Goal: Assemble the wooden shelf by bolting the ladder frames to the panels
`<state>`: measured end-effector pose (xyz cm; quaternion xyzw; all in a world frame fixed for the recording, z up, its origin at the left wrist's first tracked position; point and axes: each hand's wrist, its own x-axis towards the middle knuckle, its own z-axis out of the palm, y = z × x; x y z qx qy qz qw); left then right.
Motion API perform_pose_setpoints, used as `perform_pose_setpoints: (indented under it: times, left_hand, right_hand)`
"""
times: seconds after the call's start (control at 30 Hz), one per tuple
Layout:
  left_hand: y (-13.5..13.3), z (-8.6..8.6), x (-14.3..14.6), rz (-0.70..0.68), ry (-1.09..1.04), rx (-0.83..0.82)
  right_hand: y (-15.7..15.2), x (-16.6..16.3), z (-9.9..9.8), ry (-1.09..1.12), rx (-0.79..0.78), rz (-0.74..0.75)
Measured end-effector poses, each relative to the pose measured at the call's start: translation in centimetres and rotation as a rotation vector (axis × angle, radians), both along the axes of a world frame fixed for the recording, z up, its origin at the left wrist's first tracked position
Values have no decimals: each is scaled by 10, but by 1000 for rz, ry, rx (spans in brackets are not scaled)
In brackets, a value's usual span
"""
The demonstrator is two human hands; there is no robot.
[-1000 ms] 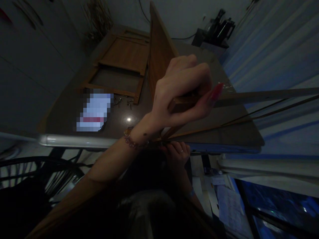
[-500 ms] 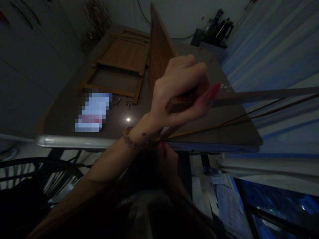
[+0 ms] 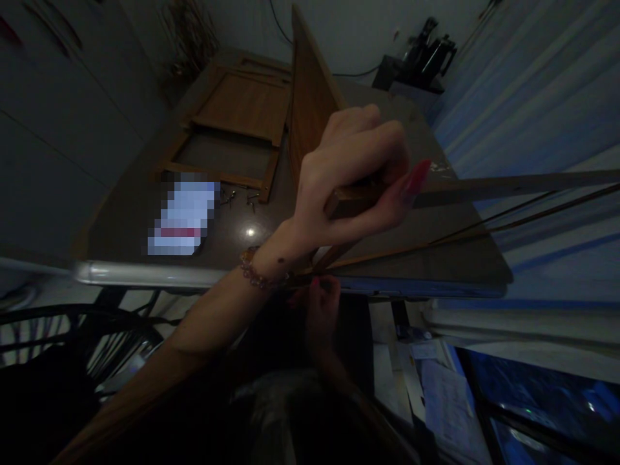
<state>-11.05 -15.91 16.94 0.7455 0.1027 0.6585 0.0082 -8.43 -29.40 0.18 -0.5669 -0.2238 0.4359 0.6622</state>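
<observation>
My left hand [image 3: 351,174], at the centre of the frame, is closed over the end of a wooden bar [image 3: 455,192], fingers curled across the top and thumb along the near side, a grip that I judge steadies the piece while it stands off the tabletop. The bar runs from my palm to the right edge of the frame. Below, at the lower centre, my right hand [image 3: 323,300] is just beside the table's near edge, under the wood's lower corner, thumb and finger drawn close together; it is too dark and blurred to tell whether they pinch anything. Just behind my left hand, a wooden panel [image 3: 314,84] rises on edge toward the top of the frame; my hand hides whether it joins the bar. Left of it, a slatted panel [image 3: 242,106] lies flat, partly over an open frame [image 3: 194,173], probably laid there to leave my near side free. Loose screws [image 3: 231,197] lie near that frame's corner, likely for easy reach, between it and a bright, pixelated rectangle [image 3: 184,216] at the left. All these rest on the table [image 3: 411,123]; at the upper right, beyond it, stands a black kettle [image 3: 438,58].
</observation>
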Motion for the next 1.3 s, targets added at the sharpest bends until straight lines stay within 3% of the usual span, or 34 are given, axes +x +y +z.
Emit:
perform_pose_setpoints:
  times: [0.27,0.47,0.57,0.67,0.8,0.9,1.13,1.3]
  left_hand:
    - [6,-15,0,117,296,-95]
    - [3,-10,-3,182,322,-114]
    - [4,-10,-1,164,328,-83]
    - [6,-13,1,142,294,-95]
    - [6,-15,2,126,223,-132]
    - [6,-18,2,106,263,-125]
    - [8,-18,4,20,197,-123]
    - [8,-21,5,0,254,-110]
  right_hand:
    - [4,5,-12,-136,148,-12]
    - [-1,12,-27,-164,189,125]
    - [-4,18,-34,-231,264,211]
    - [-6,30,-39,-452,253,305]
    - [-5,47,-37,-774,209,328]
    - [-4,53,-33,-928,268,353]
    - [-5,59,-26,-1003,295,470]
    - [-4,59,-27,-1006,348,459]
